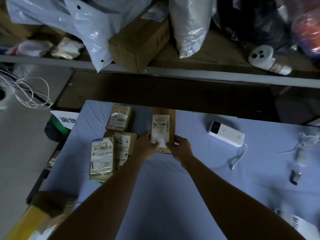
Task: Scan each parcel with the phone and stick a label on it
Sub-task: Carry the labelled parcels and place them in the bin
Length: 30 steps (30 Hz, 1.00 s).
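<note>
The parcel (163, 131) lay flat at the far middle edge of the blue-covered table (173, 196), a brown carton with a white shipping label (160, 126) on its top face. My left hand (145, 147) gripped its near left corner and my right hand (181, 147) its near right corner. Each thumb pressed down on a small white patch (161, 142) at the label's near end. The fingers lay close together along the carton's sides; I could not tell whether they curled underneath.

Just left of my left hand sat a marked box (125, 146), touching a taped box (102, 155) with a barcode on its left. A third box (121, 119) sat just beyond those two.

To the right, well apart from the parcel, a white device (226, 133) rested on the cloth with its cable (238, 157) trailing nearer. Farther right lay a small metal piece (295, 177).

Beyond the table ran a shelf (207, 73) holding a long carton (140, 42) between pale plastic bags (86, 23).
</note>
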{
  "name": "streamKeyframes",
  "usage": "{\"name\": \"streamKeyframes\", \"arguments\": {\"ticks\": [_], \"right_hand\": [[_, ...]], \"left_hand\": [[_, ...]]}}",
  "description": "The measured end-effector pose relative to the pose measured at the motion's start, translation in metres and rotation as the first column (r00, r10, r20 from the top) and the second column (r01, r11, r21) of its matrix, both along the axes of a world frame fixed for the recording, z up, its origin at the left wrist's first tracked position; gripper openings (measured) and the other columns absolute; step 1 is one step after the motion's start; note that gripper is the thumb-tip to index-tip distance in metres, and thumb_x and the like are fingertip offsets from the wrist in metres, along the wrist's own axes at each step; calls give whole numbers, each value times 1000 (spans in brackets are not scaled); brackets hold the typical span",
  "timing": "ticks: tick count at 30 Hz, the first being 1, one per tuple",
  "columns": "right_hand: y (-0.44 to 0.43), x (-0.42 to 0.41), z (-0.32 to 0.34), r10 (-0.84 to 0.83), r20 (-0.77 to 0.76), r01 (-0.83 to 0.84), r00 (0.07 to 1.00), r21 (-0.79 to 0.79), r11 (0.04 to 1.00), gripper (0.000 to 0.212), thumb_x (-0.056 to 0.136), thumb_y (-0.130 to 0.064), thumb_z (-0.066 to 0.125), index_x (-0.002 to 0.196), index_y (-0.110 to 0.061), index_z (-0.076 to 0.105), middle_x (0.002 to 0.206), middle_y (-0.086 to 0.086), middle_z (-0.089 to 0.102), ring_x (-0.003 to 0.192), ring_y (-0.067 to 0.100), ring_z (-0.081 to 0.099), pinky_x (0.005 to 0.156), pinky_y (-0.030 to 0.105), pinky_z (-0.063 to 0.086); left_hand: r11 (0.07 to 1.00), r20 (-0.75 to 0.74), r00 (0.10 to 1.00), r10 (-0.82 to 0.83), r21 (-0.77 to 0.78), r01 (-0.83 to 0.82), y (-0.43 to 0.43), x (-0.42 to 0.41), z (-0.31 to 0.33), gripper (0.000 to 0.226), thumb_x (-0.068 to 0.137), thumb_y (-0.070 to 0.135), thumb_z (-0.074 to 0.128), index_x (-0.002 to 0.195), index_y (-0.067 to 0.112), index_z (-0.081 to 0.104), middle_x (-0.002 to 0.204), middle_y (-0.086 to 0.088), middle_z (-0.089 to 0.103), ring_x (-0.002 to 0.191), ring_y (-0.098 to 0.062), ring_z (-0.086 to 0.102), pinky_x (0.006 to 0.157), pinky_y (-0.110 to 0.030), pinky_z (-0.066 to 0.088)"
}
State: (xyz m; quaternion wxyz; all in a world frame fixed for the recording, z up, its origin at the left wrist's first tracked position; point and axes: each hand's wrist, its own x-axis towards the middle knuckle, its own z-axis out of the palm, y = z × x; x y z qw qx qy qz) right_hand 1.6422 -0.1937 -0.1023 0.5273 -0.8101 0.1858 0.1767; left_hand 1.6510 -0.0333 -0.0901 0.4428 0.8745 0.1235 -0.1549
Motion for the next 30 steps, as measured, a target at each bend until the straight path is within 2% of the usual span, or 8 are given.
{"name": "streamKeyframes", "arguments": {"ticks": [3,5,9,13,19,23,25,30], "right_hand": [[-4,-28,10,-25,46,23,999,30,999,40,91,-18,70,129,-29,67,116,-6,73,94,16,70,59,17,53],[-5,-51,21,-36,83,34,996,30,999,41,91,-17,70,129,-31,66,115,-8,73,93,17,72,55,13,49],[-10,-103,48,-46,143,47,989,2,999,45,90,-16,69,134,-27,64,119,-7,71,98,17,70,68,19,56],[-18,-164,75,-69,183,78,981,-42,996,46,90,-17,69,135,-24,64,125,-3,70,105,20,69,85,36,62],[-43,-266,92,-118,166,138,979,-118,983,44,88,-20,69,132,-25,66,126,-3,70,111,21,66,93,36,58],[-64,-324,82,-161,143,178,977,-115,977,43,87,-17,69,129,-24,68,123,-1,71,108,22,66,87,31,57],[-78,-348,74,-154,121,169,981,-132,977,42,87,-18,70,129,-21,68,124,0,71,110,23,66,91,33,57],[-130,-381,57,-120,89,134,989,-165,977,40,89,-21,70,129,-20,69,125,1,71,108,23,67,90,30,55]], "left_hand": [[1000,52,999,8,-22,-7,-4,-28,6,39,88,13,74,125,10,62,116,-5,69,104,-20,64,89,-35,52],[999,85,996,7,-55,-3,-3,-50,12,42,86,13,75,125,11,61,117,-6,69,105,-21,65,90,-39,55],[988,181,978,-100,-96,119,-1,-96,30,39,86,15,76,122,14,62,115,1,67,104,-16,62,79,-22,50],[983,247,960,-131,-92,158,-8,-149,51,39,82,18,78,118,17,64,113,1,67,102,-17,63,86,-34,55],[954,235,929,-285,-26,299,-31,-232,63,41,82,22,76,119,12,62,118,-7,67,106,-24,65,86,-36,58],[937,226,917,-329,-44,347,-53,-286,56,33,83,19,75,114,14,63,112,-5,67,103,-23,65,80,-30,55],[927,204,912,-356,-48,372,-68,-309,50,31,84,18,75,113,15,65,111,-4,69,102,-22,67,78,-28,55],[928,158,918,-364,-23,372,-118,-346,40,33,84,20,73,116,13,67,111,-4,71,101,-21,67,83,-34,59]]}}
